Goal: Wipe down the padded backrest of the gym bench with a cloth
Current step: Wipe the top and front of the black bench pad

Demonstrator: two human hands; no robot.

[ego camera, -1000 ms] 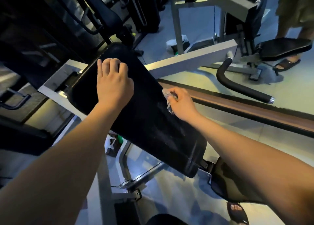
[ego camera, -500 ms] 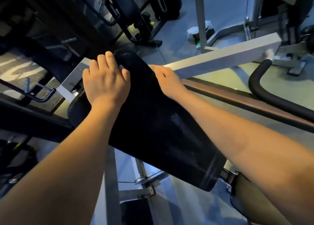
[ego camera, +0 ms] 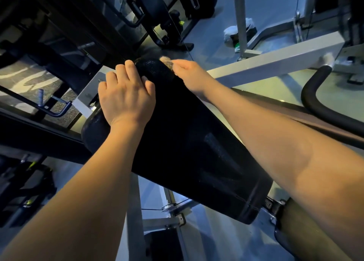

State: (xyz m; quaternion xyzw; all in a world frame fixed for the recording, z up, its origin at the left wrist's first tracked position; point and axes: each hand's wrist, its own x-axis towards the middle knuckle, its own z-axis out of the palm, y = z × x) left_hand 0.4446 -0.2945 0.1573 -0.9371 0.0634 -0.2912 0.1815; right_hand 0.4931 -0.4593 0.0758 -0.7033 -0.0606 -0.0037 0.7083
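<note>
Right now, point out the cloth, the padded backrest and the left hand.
cloth (ego camera: 166, 61): head view, on the crumpled bit at the pad's top end.
padded backrest (ego camera: 187, 142): head view, bare middle of the black pad.
left hand (ego camera: 126, 98): head view, back of the hand.

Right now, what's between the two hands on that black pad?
Head view: only bare backrest padding lies between the left hand and the right hand gripping the cloth.

Right hand (ego camera: 192, 74) (gripping cloth (ego camera: 166, 62)) has slid to backrest (ego camera: 197, 142) top
</note>
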